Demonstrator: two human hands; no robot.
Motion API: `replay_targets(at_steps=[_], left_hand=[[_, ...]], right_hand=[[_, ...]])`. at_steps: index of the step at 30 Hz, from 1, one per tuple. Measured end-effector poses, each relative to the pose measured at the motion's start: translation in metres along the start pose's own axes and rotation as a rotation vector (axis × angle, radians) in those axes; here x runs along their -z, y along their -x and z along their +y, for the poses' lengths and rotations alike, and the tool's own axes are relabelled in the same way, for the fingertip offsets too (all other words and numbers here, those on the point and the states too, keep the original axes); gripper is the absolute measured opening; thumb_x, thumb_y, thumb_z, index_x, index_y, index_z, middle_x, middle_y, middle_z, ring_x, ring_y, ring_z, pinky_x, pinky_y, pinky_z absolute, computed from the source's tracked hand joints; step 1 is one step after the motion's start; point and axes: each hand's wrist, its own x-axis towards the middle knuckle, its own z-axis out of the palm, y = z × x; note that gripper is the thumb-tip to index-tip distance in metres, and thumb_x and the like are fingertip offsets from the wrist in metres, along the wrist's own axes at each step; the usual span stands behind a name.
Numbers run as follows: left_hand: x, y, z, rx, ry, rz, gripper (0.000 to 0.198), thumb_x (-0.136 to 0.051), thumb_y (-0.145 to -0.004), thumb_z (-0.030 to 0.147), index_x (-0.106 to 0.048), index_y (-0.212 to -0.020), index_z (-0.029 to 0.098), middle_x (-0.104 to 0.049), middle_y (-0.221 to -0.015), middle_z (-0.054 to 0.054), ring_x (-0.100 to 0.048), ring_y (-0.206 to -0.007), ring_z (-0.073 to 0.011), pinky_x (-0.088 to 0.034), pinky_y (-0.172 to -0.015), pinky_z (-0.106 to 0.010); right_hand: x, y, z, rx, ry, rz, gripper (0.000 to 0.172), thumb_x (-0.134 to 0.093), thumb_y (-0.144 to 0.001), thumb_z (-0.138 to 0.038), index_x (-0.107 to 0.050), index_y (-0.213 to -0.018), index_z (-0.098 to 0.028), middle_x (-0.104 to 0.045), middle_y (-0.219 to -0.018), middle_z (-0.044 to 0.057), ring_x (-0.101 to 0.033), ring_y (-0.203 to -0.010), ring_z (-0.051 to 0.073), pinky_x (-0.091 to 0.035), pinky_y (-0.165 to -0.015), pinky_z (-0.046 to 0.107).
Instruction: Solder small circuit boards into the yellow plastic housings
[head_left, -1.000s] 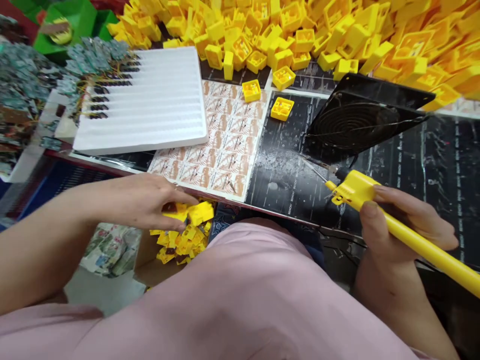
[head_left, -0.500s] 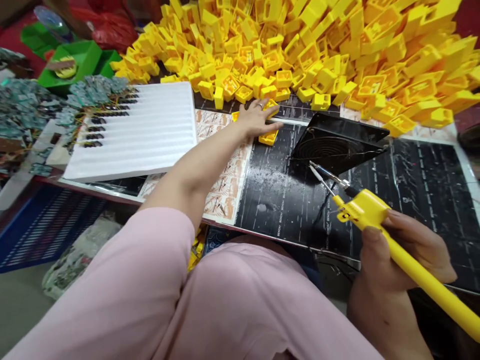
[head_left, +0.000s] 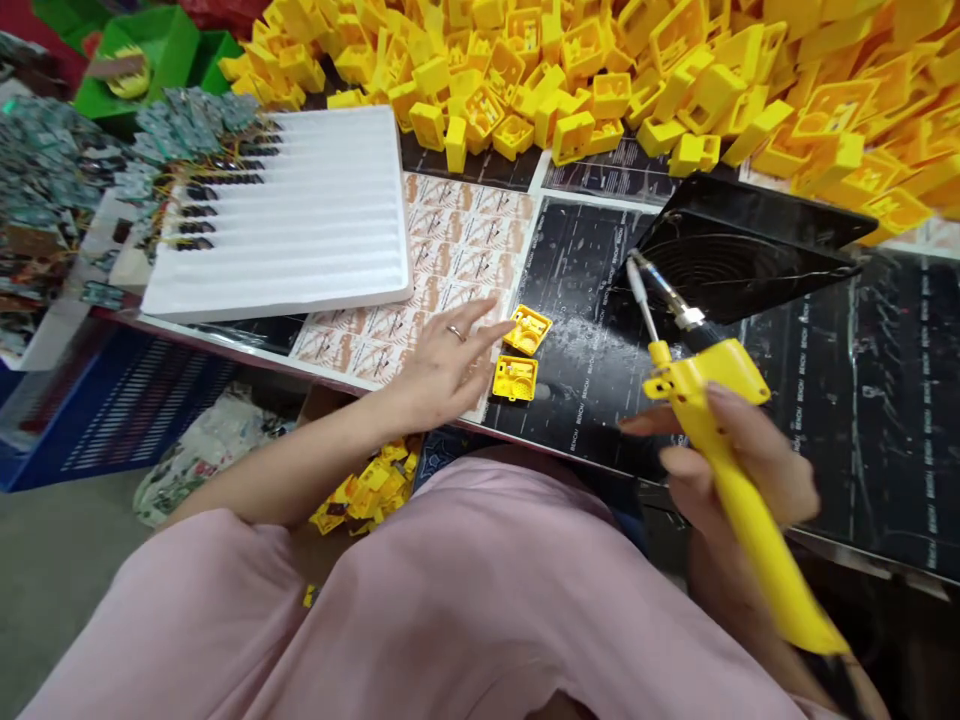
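Teal circuit boards (head_left: 52, 170) trailing fine wires crowd the left of the bench, beside a green plastic bin (head_left: 142, 70) and a ribbed white foam tray (head_left: 285, 220). A worker's left hand (head_left: 442, 365), open and empty, its fingers spread and a ring (head_left: 454, 332) on one, hovers over a printed paper sheet (head_left: 465, 240). Just beside it, two square yellow plastic housings (head_left: 514, 378) lie flat, hollow sides up, at the sheet's edge, within easy reach and away from a great heap of yellow housings (head_left: 600, 60) beyond. On a scuffed black bench mat (head_left: 825, 400), the right hand (head_left: 739, 470) firmly grips a yellow-handled soldering iron (head_left: 750, 530), its slim metal tip (head_left: 641, 295) angled clear of the parts, toward a tilted black coil stand (head_left: 720, 260).
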Motion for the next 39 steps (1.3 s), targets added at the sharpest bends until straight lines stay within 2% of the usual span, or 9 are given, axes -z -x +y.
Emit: replay_targets(at_steps=[3,5,7,13,18,23,27,32,39], left_hand=[[0.014,-0.011,-0.016,-0.082,-0.02,-0.012,0.058,-0.042,-0.093,0.021,-0.042,-0.151,0.019,-0.034,-0.165,-0.016,-0.029,-0.154,-0.0298,-0.031,-0.123,-0.056],[0.017,-0.029,-0.019,-0.138,-0.022,-0.073,0.063,-0.044,-0.09,0.018,-0.039,-0.153,0.016,-0.031,-0.166,-0.017,-0.028,-0.156,-0.0297,-0.031,-0.124,-0.053],[0.016,-0.048,-0.015,-0.15,-0.028,-0.192,0.064,-0.045,-0.091,0.016,-0.038,-0.154,0.013,-0.037,-0.163,-0.017,-0.037,-0.151,-0.0289,-0.035,-0.122,-0.049],[0.015,-0.062,-0.002,-0.041,-0.273,-0.196,0.051,-0.052,-0.093,0.026,-0.055,-0.144,0.021,-0.065,-0.137,-0.013,-0.063,-0.12,-0.0302,-0.041,-0.108,-0.05],[0.02,-0.039,0.002,-0.02,-0.432,-0.181,0.053,-0.052,-0.095,0.047,-0.058,-0.142,0.024,-0.071,-0.119,-0.013,-0.062,-0.113,-0.033,-0.042,-0.1,-0.05],[0.009,-0.017,0.02,-0.1,-0.381,-0.147,0.074,-0.053,-0.089,0.071,-0.063,-0.131,0.012,-0.073,-0.105,-0.016,-0.063,-0.104,-0.0344,-0.042,-0.102,-0.051],[0.024,0.006,0.002,-0.102,-0.251,-0.018,0.076,-0.048,-0.092,0.071,-0.054,-0.142,0.013,-0.069,-0.121,-0.016,-0.061,-0.114,-0.0319,-0.043,-0.103,-0.045],[0.034,0.037,-0.029,0.02,-0.208,-0.085,0.065,-0.052,-0.094,0.059,-0.05,-0.146,0.02,-0.057,-0.146,-0.013,-0.056,-0.13,-0.0288,-0.045,-0.108,-0.042],[0.013,0.03,-0.024,0.114,-0.209,-0.088,0.052,-0.05,-0.098,0.035,-0.05,-0.148,0.018,-0.065,-0.137,-0.01,-0.065,-0.111,-0.0232,-0.052,-0.095,-0.036]], right_hand=[[-0.016,-0.006,-0.002,0.022,-0.039,-0.25,0.03,-0.061,-0.098,-0.021,-0.06,-0.127,-0.029,-0.074,-0.087,-0.004,-0.074,-0.074,0.014,-0.06,-0.071,0.025],[-0.033,-0.008,-0.005,0.016,-0.017,-0.257,0.026,-0.066,-0.095,-0.028,-0.059,-0.121,-0.027,-0.075,-0.104,0.001,-0.075,-0.088,0.018,-0.061,-0.078,0.029],[-0.054,-0.008,-0.012,0.003,0.041,-0.273,0.044,-0.073,-0.089,-0.045,-0.055,-0.124,-0.024,-0.073,-0.112,0.008,-0.073,-0.092,0.024,-0.06,-0.079,0.035],[-0.101,-0.007,-0.024,0.008,0.314,-0.304,0.046,-0.065,-0.092,-0.052,-0.057,-0.125,-0.021,-0.066,-0.085,0.008,-0.066,-0.077,0.027,-0.052,-0.069,0.038],[-0.082,-0.006,-0.014,0.034,0.284,-0.33,0.036,-0.06,-0.097,-0.038,-0.053,-0.129,-0.024,-0.069,-0.094,0.007,-0.068,-0.082,0.024,-0.055,-0.076,0.037],[-0.046,0.004,-0.003,0.031,0.1,-0.409,0.05,-0.065,-0.094,-0.032,-0.044,-0.138,-0.026,-0.068,-0.124,0.009,-0.071,-0.103,0.024,-0.059,-0.084,0.037],[-0.033,0.01,0.001,0.024,0.032,-0.456,0.055,-0.069,-0.092,-0.028,-0.043,-0.14,-0.026,-0.066,-0.131,0.011,-0.069,-0.113,0.025,-0.059,-0.091,0.038],[-0.048,0.003,0.0,0.076,0.068,-0.384,0.061,-0.074,-0.088,-0.04,-0.043,-0.139,-0.025,-0.065,-0.131,0.014,-0.065,-0.12,0.031,-0.056,-0.098,0.049],[-0.085,-0.005,0.001,0.267,0.175,-0.304,0.053,-0.072,-0.09,-0.037,-0.054,-0.136,-0.018,-0.073,-0.104,0.009,-0.069,-0.077,0.023,-0.054,-0.073,0.035]])
